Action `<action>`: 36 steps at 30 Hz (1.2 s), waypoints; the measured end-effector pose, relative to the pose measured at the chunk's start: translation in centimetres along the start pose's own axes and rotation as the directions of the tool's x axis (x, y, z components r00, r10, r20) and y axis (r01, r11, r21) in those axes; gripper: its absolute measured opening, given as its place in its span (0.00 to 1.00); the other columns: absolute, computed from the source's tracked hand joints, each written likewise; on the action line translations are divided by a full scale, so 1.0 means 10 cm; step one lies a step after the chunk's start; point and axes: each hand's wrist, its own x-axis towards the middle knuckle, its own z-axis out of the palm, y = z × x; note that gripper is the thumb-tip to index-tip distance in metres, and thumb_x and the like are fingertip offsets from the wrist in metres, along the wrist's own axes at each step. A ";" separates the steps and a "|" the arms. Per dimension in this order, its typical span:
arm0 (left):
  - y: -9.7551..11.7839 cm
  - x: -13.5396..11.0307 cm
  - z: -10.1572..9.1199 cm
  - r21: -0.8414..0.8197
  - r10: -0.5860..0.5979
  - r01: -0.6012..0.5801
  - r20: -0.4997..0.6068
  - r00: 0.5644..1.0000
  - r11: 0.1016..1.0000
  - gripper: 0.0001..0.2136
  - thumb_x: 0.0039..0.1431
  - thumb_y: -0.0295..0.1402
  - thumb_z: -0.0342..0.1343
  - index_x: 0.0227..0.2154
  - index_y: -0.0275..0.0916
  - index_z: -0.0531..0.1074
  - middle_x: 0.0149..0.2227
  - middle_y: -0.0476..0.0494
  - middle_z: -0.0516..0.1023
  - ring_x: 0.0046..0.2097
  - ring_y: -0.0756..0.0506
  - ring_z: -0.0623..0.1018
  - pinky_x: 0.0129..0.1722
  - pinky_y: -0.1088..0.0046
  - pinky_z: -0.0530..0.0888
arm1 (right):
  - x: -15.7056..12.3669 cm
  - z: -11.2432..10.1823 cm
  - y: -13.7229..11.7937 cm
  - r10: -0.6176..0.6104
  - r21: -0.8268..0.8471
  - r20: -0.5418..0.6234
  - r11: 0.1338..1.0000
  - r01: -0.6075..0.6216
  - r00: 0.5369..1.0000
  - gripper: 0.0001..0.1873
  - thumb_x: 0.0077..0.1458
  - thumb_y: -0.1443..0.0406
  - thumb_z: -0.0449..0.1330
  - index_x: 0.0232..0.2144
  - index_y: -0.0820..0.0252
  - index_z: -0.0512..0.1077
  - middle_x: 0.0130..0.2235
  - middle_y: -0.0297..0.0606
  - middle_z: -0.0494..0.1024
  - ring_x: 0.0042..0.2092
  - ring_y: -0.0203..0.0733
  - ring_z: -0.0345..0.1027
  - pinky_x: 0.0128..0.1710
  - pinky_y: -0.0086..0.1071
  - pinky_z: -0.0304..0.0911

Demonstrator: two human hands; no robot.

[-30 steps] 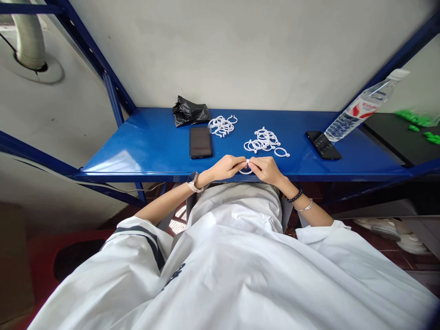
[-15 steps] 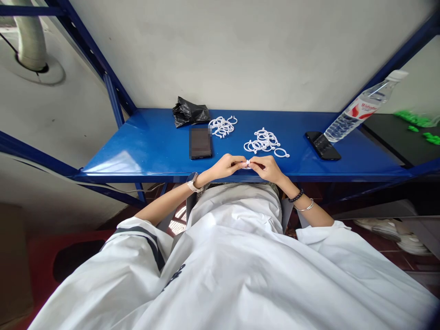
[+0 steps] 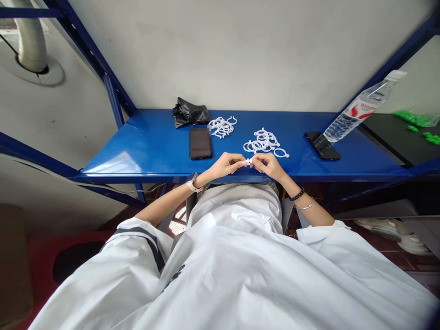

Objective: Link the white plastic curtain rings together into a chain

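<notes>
Just above the table's front edge, my left hand (image 3: 228, 165) and my right hand (image 3: 267, 165) pinch a small white plastic ring (image 3: 249, 162) between them. Fingers hide most of it, and only its knobby middle shows. Beyond my right hand lies a heap of white plastic rings (image 3: 263, 140), which look closed, each with a small knob. One loose ring (image 3: 281, 153) rests at the heap's right side. Farther left is a second heap of white rings (image 3: 222, 127), where at least one ring has a gap.
A dark phone-like device (image 3: 200, 144) and a crumpled black plastic bag (image 3: 189, 112) are on the left of the blue table (image 3: 151, 137). On the right, a water bottle (image 3: 360, 110) stands by a black phone (image 3: 322, 145). Green pieces (image 3: 415, 119) lie beyond the frame post.
My fingertips have drawn slightly apart, so more of the white ring's middle shows between them. My right hand has shifted a little. The heaps look the same.
</notes>
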 end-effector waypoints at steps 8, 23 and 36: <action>0.00 -0.01 0.00 -0.018 0.013 -0.013 -0.016 1.000 1.000 0.24 0.60 0.53 0.54 0.30 0.33 0.75 0.21 0.49 0.70 0.24 0.54 0.67 0.25 0.78 0.63 | 0.00 -0.02 0.06 0.033 0.111 0.050 0.993 -0.038 0.998 0.21 0.58 0.48 0.60 0.26 0.60 0.72 0.19 0.28 0.65 0.20 0.30 0.55 0.21 0.27 0.53; 0.01 0.01 0.01 0.036 0.037 -0.039 0.037 0.999 0.999 0.24 0.58 0.54 0.55 0.27 0.33 0.73 0.27 0.45 0.74 0.29 0.52 0.69 0.29 0.76 0.64 | 0.04 -0.02 0.05 0.071 0.066 0.051 0.995 -0.074 0.996 0.24 0.49 0.45 0.65 0.24 0.60 0.69 0.23 0.31 0.67 0.24 0.32 0.57 0.24 0.28 0.54; -0.01 0.02 0.01 0.000 0.047 -0.047 0.042 0.998 0.999 0.24 0.56 0.55 0.57 0.27 0.33 0.74 0.27 0.45 0.74 0.30 0.51 0.70 0.31 0.74 0.65 | 0.03 -0.02 0.05 0.089 0.050 0.103 0.994 -0.095 0.991 0.25 0.47 0.44 0.66 0.24 0.60 0.70 0.23 0.31 0.67 0.24 0.32 0.56 0.24 0.28 0.53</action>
